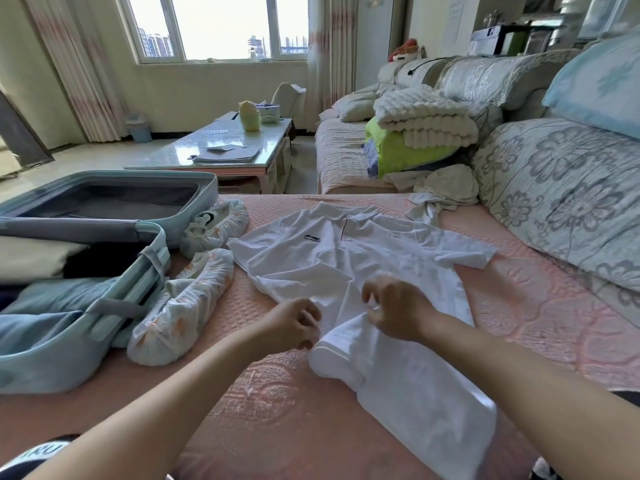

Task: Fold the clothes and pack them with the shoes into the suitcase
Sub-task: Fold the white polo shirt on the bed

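A: Where is the white polo shirt [349, 261] lying?
B: Mid-frame on the pink quilted cover [277, 403]; the left hand [294, 323] and right hand [396, 308] are both pinching its lower fabric.
A: What is sitting around it?
B: Two wrapped shoes [180, 320] at its left, beside the open suitcase [41, 368]; a coffee table [207, 142] is standing beyond.

One suitcase [45, 368], two wrapped shoes [214, 223] [180, 317], one white shirt [346, 258].

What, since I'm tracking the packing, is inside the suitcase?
The suitcase holds folded blue clothes, a dark garment and a cream one in its near half; anything beneath them is covered.
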`<state>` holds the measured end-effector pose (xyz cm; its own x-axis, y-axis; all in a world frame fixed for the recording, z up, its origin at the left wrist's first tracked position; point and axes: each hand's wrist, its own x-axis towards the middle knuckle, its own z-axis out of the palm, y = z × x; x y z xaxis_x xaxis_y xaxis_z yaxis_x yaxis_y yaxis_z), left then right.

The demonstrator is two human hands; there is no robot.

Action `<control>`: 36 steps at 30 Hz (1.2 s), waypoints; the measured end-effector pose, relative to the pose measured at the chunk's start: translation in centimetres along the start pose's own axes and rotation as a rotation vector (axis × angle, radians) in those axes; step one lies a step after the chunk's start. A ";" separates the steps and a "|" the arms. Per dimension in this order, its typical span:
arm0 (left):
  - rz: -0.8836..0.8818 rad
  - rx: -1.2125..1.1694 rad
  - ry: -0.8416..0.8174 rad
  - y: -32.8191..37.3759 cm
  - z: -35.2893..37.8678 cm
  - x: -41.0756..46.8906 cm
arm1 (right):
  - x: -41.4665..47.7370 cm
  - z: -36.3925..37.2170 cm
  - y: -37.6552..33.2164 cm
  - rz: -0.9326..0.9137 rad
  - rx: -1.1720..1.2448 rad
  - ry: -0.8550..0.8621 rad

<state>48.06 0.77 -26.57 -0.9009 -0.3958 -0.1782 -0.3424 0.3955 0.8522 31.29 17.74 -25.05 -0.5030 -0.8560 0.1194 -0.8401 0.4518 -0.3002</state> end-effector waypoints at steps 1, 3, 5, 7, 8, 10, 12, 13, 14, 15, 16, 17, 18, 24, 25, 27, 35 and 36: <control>0.030 0.079 -0.056 -0.2 0.0 -0.1 | -0.7 -0.2 -1.3 -0.040 0.100 -0.094; 0.083 0.154 -0.141 -0.4 0.0 0.0 | -2.1 -0.1 -3.4 -0.064 0.150 -0.340; 0.088 0.069 -0.191 -0.1 0.0 0.5 | -2.7 0.5 -3.7 -0.035 -0.065 -0.386; 0.052 -0.084 -0.212 0.7 0.5 1.4 | -2.1 0.8 -2.4 0.010 -0.096 -0.316; 0.052 -0.139 -0.190 1.1 0.9 1.9 | -1.6 0.5 -1.5 0.040 -0.013 -0.273; 0.132 -0.048 -0.046 2.0 1.7 2.7 | -0.5 -0.5 0.7 0.180 0.214 -0.171; 0.271 0.207 0.114 2.6 2.3 3.5 | 0.0 -1.7 2.9 0.390 0.415 -0.073; 0.309 0.293 0.119 3.0 2.6 3.9 | 0.1 -2.0 3.9 0.475 0.435 -0.045; 0.306 0.325 0.072 3.2 2.9 4.2 | 0.1 -2.2 4.8 0.537 0.390 -0.044; 0.275 0.315 -0.009 3.6 3.4 4.4 | 0.0 -2.3 5.7 0.575 0.319 -0.049; 0.237 0.299 -0.094 4.0 4.0 4.6 | 0.0 -2.1 6.2 0.596 0.247 -0.060; 0.216 0.309 -0.152 4.6 4.7 4.7 | 0.0 -2.1 6.4 0.605 0.196 -0.071; 0.231 0.372 -0.168 4.9 5.4 5.0 | 0.0 -2.0 6.5 0.606 0.175 -0.085; 0.313 0.716 0.174 5.4 6.8 7.9 | 0.4 -1.9 5.9 0.545 0.411 -0.033; 0.283 0.644 0.230 5.4 6.6 8.0 | 0.3 -2.1 5.6 0.530 0.459 -0.009; 0.243 0.503 0.312 5.4 5.3 7.8 | 0.4 -2.7 5.3 0.502 0.495 0.030; 0.169 -0.330 0.386 7.4 -3.7 2.6 | 0.3 -3.9 3.9 0.298 0.645 0.035; 0.122 -0.323 0.300 7.6 -4.8 1.3 | 0.2 -4.1 3.5 0.246 0.682 -0.020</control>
<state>45.55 -0.74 -17.97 -0.7957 -0.6041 0.0425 -0.0951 0.1940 0.9764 27.43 20.15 -22.22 -0.6517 -0.7573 -0.0428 -0.3864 0.3800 -0.8404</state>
